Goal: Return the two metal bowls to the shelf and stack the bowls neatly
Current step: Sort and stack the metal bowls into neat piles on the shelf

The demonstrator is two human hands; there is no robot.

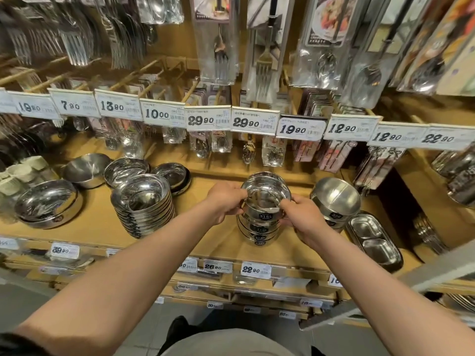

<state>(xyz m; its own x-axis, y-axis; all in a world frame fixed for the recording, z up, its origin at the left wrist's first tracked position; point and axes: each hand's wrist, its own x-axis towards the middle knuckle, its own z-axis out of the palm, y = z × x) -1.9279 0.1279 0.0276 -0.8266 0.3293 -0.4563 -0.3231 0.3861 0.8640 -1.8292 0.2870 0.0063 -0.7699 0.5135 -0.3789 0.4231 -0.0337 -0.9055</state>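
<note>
A: What are the fingers doing at this moment?

B: The left hand [226, 199] is pinching the left rim of the top steel bowl [266, 195], and the right hand [302, 218] is pinching its near right rim and side. Both hands are curling around this one bowl. It is sitting on top of a bowl stack [259, 228] on the wooden shelf [218, 242].

A: So which step is this?

B: I am judging that it is the stacking step. The bowl is already over the pile, and the hands are settling it into the bowl below. It is looking a little tilted toward the back, so the next move is calling for a small levelling of the rim, then a gentle letting go so that the pile is not shifting.

A: And the second bowl of the task?

B: I cannot tell. It may be already nested under the top one, because the rims are lying very close and are hard to count.

A: What else is difficult to see?

B: The palms are hiding the sides of the top bowl. The labels on the stack are too small to read well. Just to the right, a divided bowl [336, 197] is standing, and to the left a taller plate stack [145, 204]. The price tags [253, 123] above are covering part of the hanging cutlery.
</note>
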